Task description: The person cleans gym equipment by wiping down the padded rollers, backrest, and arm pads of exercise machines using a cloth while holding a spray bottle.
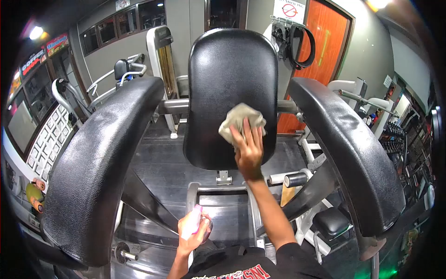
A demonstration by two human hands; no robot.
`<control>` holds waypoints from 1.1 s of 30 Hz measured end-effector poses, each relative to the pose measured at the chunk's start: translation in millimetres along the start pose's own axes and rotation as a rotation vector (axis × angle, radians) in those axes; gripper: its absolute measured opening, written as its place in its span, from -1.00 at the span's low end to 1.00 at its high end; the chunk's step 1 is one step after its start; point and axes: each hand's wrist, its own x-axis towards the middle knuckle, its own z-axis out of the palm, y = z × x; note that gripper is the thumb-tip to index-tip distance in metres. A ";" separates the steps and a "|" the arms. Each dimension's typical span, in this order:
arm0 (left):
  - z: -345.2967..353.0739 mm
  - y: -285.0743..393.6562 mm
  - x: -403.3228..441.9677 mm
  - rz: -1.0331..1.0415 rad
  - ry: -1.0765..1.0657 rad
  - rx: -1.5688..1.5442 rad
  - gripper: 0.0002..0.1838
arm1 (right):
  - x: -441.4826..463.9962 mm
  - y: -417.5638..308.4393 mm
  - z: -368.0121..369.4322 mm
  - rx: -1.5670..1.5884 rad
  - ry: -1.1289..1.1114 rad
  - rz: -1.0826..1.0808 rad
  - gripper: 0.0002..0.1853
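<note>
Cloth [232,123], pale and crumpled, is held by the right hand [250,151] against the lower half of a black padded backrest [232,69]; the fingers are nearly straight and slightly parted over it, and the thumb cannot be made out. By the left hand [191,235], held low in front of the body, a pink-topped object [196,216] is gripped with the fingers curled around it; its top is washed out by glare, and its exact kind cannot be told.

The backrest is faced in smooth, glossy upholstery, by which light is reflected near its upper edge. It is flanked by two long black arm pads [346,149], both with wrinkled covers. Dark flooring [162,153] is seen beneath the metal frame.

Behind, an orange door [325,39] is set in a grey wall, with a no-smoking sign [289,10] mounted beside it and a black belt [311,49] hung near it. At far right, dumbbells [394,139] are racked; at far left, a coffee sign [35,60] is displayed above glass panes.
</note>
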 end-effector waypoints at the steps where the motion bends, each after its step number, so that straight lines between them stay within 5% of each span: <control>1: 0.9 0.2 0.9 0.013 -0.004 0.019 -0.84 | -25.6 1.3 2.3 -0.010 -0.024 0.016 -0.51; 9: 7.1 -0.4 -3.5 0.032 -0.035 -0.002 -0.85 | -173.1 8.1 13.4 0.147 -0.195 0.201 -0.45; 13: 15.5 2.5 -2.3 0.040 -0.056 -0.016 -0.84 | -159.6 7.6 -0.7 0.345 -0.050 0.471 -0.59; 15: 19.5 3.6 -1.4 0.005 -0.089 -0.051 -0.82 | -141.9 7.9 -10.1 0.698 0.077 0.891 -0.62; 20: 20.5 0.5 -0.1 0.060 -0.149 -0.003 -0.77 | 5.0 22.5 -51.1 0.476 0.482 0.429 -0.54; 21: 20.9 -1.4 -1.3 0.037 -0.138 -0.031 -0.76 | 41.1 29.7 -62.6 0.350 0.439 0.162 -0.47; 23: 22.1 -3.2 -1.0 0.035 -0.147 -0.029 -0.75 | 82.1 39.9 -58.4 0.180 0.259 0.080 -0.39; 25: 24.0 -4.5 -0.9 0.033 -0.155 -0.026 -0.74 | 87.9 47.9 -35.6 0.128 0.054 0.075 -0.36; 28: 23.6 -7.3 0.3 0.085 -0.151 0.047 -0.73 | 59.4 57.2 -19.2 -0.026 0.133 -0.009 -0.32; 33: 20.2 -13.7 -4.2 -0.023 -0.159 0.026 -0.72 | -54.7 54.2 -10.8 0.007 0.080 0.166 -0.37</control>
